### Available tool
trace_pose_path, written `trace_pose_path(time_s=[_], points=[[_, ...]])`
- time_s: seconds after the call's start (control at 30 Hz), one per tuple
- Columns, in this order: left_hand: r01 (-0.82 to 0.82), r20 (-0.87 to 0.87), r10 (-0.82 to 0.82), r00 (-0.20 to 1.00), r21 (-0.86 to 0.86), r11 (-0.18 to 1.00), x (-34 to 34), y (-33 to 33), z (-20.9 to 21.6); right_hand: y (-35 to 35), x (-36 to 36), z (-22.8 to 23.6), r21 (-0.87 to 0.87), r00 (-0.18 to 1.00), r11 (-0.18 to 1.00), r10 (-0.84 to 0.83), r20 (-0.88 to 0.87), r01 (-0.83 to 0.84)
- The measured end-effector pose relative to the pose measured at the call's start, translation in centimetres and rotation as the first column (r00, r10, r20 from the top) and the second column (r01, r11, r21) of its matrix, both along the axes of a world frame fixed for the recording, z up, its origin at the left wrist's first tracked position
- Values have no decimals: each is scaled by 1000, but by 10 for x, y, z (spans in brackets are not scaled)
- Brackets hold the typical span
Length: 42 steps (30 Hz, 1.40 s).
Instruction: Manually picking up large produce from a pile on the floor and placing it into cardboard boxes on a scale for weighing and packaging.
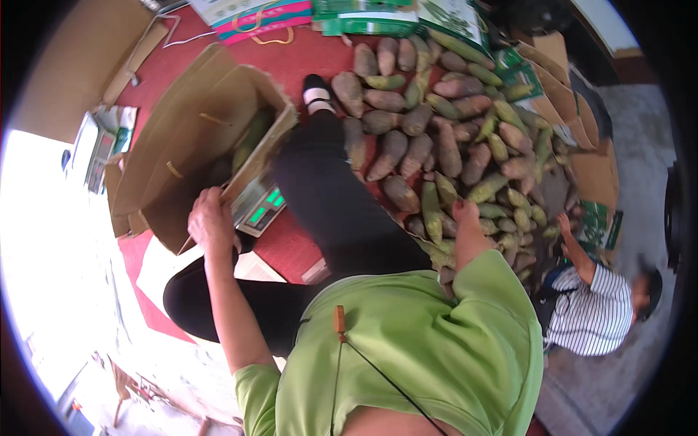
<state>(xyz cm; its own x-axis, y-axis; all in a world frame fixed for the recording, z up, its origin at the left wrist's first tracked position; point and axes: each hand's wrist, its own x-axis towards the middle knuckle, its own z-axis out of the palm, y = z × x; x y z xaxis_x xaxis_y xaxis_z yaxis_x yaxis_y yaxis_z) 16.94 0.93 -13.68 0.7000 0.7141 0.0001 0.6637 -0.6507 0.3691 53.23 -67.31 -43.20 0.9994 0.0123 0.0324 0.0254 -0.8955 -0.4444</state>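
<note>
My left hand (211,224) is closed on the near edge of an open cardboard box (156,145). Inside the box, a long dark green vegetable (254,138) shows; the rest of the inside is in shadow. Against the box's right side is a scale (258,211) with a lit green display, partly hidden by the box. My right hand (464,211) reaches down over a pile of long, thick vegetables (447,149), some green and some purplish brown, whose exact kind I cannot make out. Its fingers are mostly hidden, so any hold does not show.
My legs (349,196) lie between the box and the pile on a red floor covering (291,62). Printed cartons (451,22) line the back. Opened cardboard (567,87) stands right of the pile, and another person (592,309) in stripes reaches toward it. A second scale (94,152) stands left.
</note>
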Motion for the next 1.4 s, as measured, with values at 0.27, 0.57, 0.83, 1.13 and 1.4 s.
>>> trace_pose_path(time_s=[0.27, 0.57, 0.83, 1.13, 1.4], points=[[-111, -104, 131, 986, 178, 978, -56, 10, 45, 260, -85, 172, -92, 947, 944, -320, -35, 316], [-104, -98, 126, 987, 198, 975, -54, 6, 43, 277, -11, 258, 366, 985, 917, -173, 7, 159], [-94, 21, 91, 996, 257, 962, -57, 0, 39, 375, -32, 388, 853, 984, 500, 9, -179, 150], [125, 226, -207, 952, 328, 936, -44, -22, 37, 535, -93, 519, 915, 748, 154, 633, 199, -373], [119, 240, -180, 954, 251, 961, -46, -22, 29, 659, -172, 510, 892, 313, 111, 949, 35, -437]])
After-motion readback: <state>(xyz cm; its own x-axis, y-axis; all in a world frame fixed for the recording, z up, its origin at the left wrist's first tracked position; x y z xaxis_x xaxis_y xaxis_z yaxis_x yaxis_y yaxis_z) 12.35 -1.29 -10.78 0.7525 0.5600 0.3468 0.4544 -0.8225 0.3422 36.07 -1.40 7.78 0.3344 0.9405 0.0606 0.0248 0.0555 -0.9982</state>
